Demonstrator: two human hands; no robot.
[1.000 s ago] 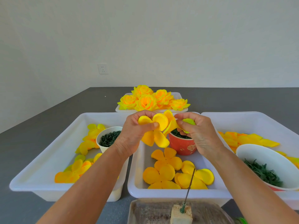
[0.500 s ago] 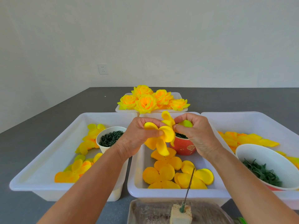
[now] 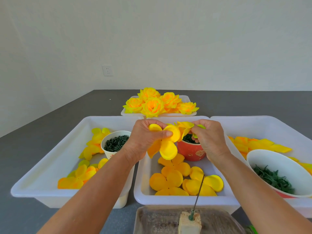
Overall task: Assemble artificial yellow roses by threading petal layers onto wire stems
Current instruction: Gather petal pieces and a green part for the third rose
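My left hand (image 3: 145, 141) pinches a round-lobed yellow petal layer (image 3: 166, 146) above the middle bin (image 3: 145, 198), its thumb lying across one lobe. My right hand (image 3: 209, 141) grips a second petal piece with pointed yellow and green tips (image 3: 185, 125), touching the first. More loose petal layers (image 3: 175, 179) lie on the middle bin's floor. A thin wire stem (image 3: 198, 195) stands tilted in a foam block (image 3: 190, 224) at the near edge. Finished yellow roses (image 3: 157, 105) fill a tray at the back.
A red cup (image 3: 192, 152) of dark green parts stands in the middle bin under my right hand. The left bin (image 3: 50, 166) holds petals and a white cup (image 3: 115, 143) of green parts. The right bin (image 3: 253, 125) holds pointed petals and a white bowl (image 3: 263, 159) of green leaves.
My hands have come closer together, bringing the two petal pieces into contact. The left thumb has slid over the round-lobed layer, and the right hand's petal tips now splay upward.
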